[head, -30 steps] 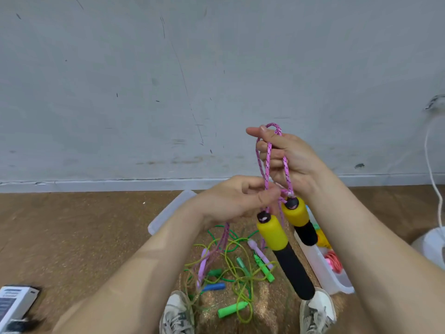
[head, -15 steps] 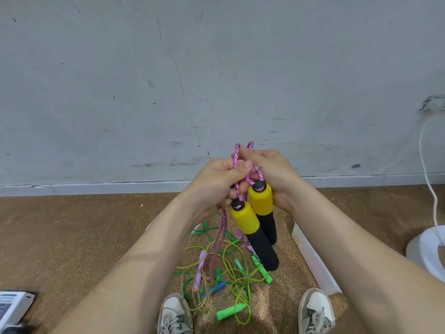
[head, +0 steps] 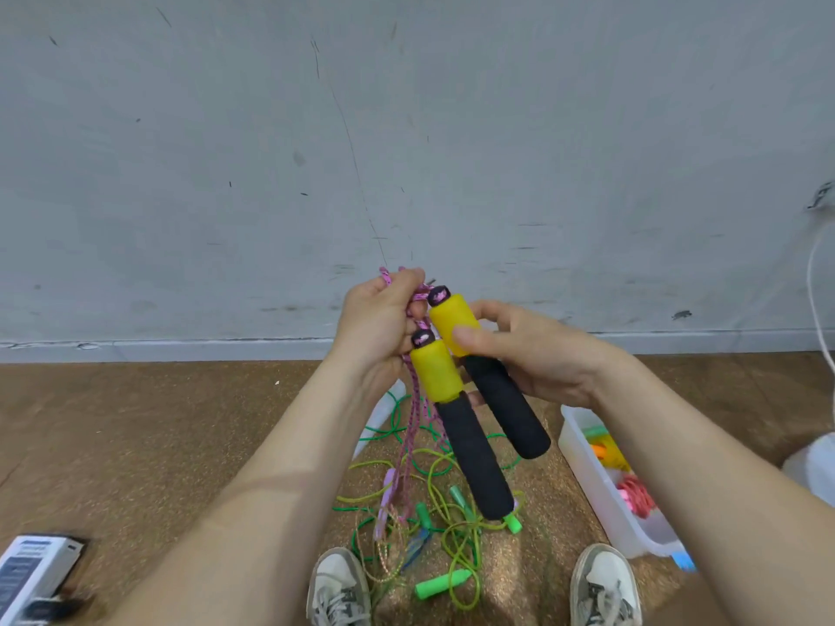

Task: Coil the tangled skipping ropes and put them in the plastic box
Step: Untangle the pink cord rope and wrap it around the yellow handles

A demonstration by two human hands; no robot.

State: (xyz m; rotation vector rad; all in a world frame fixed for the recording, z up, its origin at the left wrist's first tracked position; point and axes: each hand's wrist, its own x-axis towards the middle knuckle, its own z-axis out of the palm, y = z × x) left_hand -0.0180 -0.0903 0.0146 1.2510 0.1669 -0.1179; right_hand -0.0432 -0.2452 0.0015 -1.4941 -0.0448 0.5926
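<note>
- The floor gives open room in front of the shoes, and a wall stands close ahead.
- The plastic box sits on the floor, low and to the right of the hands and partly under the right forearm. Its top is open and some ropes are already inside.
- A tangle of green and yellow ropes lies on the floor right below the hands, just left of the box.
- The pink rope is held in the air. Its strands hang down to the tangle, and I cannot tell if they are caught in it.
- Its two handles lie side by side, slanting down and right with the black ends toward the box.
- The right hand, the one nearer the box, pinches the upper handle's yellow part.
- The left hand is clenched round the bunched loops.
</note>
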